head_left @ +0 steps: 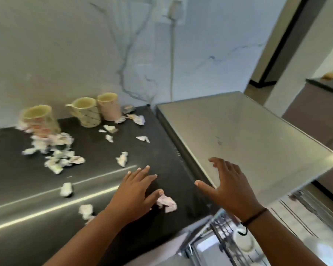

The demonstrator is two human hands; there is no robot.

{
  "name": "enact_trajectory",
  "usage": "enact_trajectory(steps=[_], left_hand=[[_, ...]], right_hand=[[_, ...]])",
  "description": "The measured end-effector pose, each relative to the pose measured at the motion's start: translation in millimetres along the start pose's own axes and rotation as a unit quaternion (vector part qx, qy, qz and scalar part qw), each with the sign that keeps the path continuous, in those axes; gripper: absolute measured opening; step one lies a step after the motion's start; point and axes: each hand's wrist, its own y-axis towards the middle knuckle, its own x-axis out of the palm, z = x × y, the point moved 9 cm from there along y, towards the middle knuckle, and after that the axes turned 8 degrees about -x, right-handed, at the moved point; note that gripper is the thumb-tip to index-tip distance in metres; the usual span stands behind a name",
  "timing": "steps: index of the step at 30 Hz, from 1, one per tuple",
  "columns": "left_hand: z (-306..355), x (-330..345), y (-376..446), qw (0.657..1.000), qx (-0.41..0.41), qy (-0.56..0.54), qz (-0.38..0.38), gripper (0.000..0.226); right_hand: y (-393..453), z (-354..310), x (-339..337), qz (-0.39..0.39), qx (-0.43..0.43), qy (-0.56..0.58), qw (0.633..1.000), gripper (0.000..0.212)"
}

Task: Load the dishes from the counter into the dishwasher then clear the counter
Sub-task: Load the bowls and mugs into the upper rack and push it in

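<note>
— What's on the counter (161,150) from where you stand?

— Three mugs at the back by the wall. One mug (39,120) stands to the left among a heap of paper, and a pair stands farther right: a patterned mug (87,112) touching a pinkish mug (109,106). Crumpled paper scraps (54,150) lie scattered across the dark top, thickest in front of the left mug.

— And the hands?

— Both are spread flat with straight fingers, holding nothing. The left hand (135,191) is over the counter, its thumb touching a crumpled paper ball (166,203) near the front edge. The right hand (227,185) is over the line where the counter meets a steel appliance top (248,135).

— Anything in the way?

— More scraps lie between the hands and the mugs, such as one scrap (122,159) just beyond the left fingertips.

— Can you see the dishwasher?

— Only a corner. Its rack (221,229) shows at the bottom under the right wrist, with a white dish (243,240) in it; the rest is cut off by the frame and the arm.

— What's hard to make out?

— The whole view is blurred, so the mug patterns are unclear. A cord (172,60) runs down the marble wall from an outlet.
</note>
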Motion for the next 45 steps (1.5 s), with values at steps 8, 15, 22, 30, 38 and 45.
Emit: enact_trajectory(steps=[8, 15, 22, 30, 38, 45], left_hand=[[-166.0, -42.9, -44.1, 0.986, -0.163, 0.008, 0.041, 0.092], [-238.0, -53.7, -52.5, 0.967, -0.244, 0.018, 0.065, 0.098], [-258.8, -57.0, -31.6, 0.963, -0.251, 0.049, 0.083, 0.089], [-267.5, -58.3, -10.8, 0.963, -0.238, 0.091, 0.084, 0.09], [-268.1, -57.3, -11.1, 0.963, -0.249, 0.09, 0.049, 0.091], [-268.1, -57.5, -12.1, 0.962, -0.253, 0.095, 0.043, 0.09]], right_hand=[[76.8, -127.1, 67.1, -0.043, -0.099, -0.004, 0.994, 0.076], [133.7, -188.6, 125.5, -0.128, -0.153, -0.052, 0.979, 0.072], [219.5, -211.5, 168.4, -0.165, -0.141, -0.035, 0.976, 0.079], [319.9, -224.1, 191.0, -0.05, -0.051, 0.189, 0.979, 0.09], [369.6, -218.9, 219.6, -0.012, 0.03, 0.275, 0.961, 0.092], [363.6, -205.4, 211.4, 0.028, 0.066, 0.374, 0.925, 0.082]])
